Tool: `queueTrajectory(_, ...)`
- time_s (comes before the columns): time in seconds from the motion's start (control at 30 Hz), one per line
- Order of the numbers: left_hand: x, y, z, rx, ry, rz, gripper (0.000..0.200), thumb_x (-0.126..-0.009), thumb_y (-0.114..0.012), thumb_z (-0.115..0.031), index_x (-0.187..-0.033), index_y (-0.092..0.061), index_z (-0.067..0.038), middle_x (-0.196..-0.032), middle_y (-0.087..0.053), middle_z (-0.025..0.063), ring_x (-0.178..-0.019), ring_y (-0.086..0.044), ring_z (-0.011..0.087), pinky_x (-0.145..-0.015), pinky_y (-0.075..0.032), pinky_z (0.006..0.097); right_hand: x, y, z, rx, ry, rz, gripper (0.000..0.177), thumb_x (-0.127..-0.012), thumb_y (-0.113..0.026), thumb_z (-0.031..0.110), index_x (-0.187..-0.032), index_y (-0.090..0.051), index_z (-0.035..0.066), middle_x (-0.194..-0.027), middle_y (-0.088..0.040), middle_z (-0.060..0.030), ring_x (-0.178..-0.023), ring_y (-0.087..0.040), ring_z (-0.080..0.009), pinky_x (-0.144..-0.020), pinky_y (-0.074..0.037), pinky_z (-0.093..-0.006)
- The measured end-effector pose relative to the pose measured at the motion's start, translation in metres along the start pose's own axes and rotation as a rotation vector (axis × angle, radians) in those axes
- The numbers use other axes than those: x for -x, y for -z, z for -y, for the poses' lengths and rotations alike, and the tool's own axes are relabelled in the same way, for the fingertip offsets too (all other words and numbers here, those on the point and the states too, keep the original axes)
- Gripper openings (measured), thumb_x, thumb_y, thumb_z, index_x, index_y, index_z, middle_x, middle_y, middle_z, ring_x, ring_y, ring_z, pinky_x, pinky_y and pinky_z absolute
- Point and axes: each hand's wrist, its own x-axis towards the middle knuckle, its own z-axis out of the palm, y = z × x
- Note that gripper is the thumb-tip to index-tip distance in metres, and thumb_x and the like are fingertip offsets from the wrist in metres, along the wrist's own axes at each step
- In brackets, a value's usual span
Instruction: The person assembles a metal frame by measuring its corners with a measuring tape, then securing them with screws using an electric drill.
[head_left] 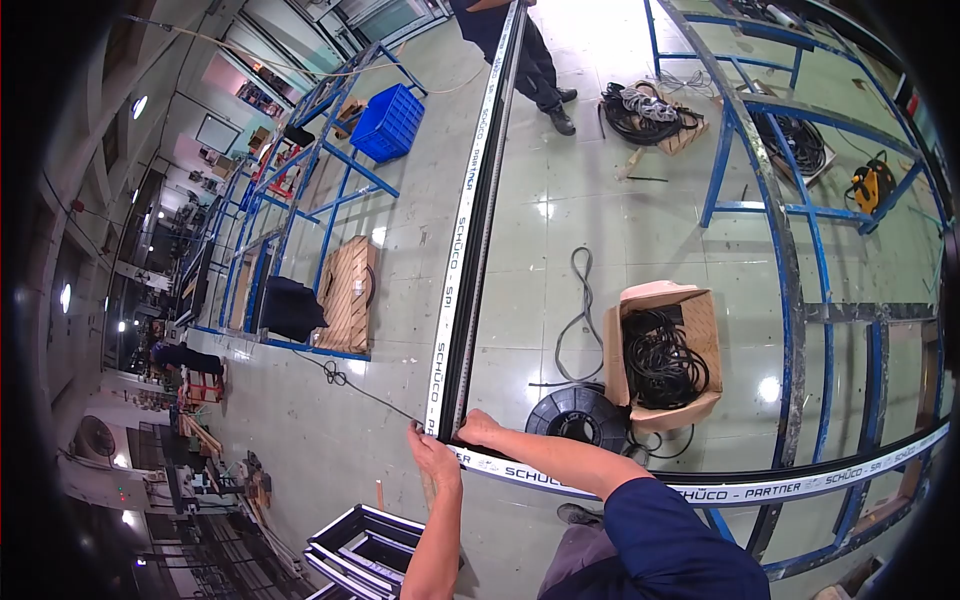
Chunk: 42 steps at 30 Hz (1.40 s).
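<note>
A long metal frame (457, 270) with black inner channels and white "SCHÜCO PARTNER" tape meets a second taped profile (745, 492) at a corner in front of me. My left hand (436, 458) is closed at the outer side of this corner, its fingertips against the taped edge. A thin dark cord, like a rubber gasket strip (385, 405), runs over the floor up to these fingers. On the inner side of the corner, my right hand (480, 430) has its fingers curled down onto the black profile. What lies under its fingertips is hidden.
Another person (530, 60) stands at the frame's far end. Beside the frame lie a black reel (575, 415) and a cardboard box (665, 398) of coiled black strips. Blue metal racks (790, 330) stand right; a blue crate (388, 122) is left. White-edged frames (365, 555) stack below.
</note>
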Motion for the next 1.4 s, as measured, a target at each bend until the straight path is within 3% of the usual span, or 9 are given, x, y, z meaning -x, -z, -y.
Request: queueTrajectory(1.4, -0.002, -0.002, 0.006, -0.018, 0.02, 0.0, 0.045, -0.095, -0.037, -0.01, -0.133, -0.052, 0.008, -0.12, -0.062, 0.0291, -0.11, -0.061, 0.0425, -0.098, -0.046, 0.046, 0.007, 0.005, 0.001, -0.027, 0.046, -0.009, 0.04, -0.069, -0.077, 0.032, -0.086, -0.074, -0.005, -0.085, -0.071, -0.0261, -0.08, -0.072, -0.0366, -0.075, -0.056, -0.0418)
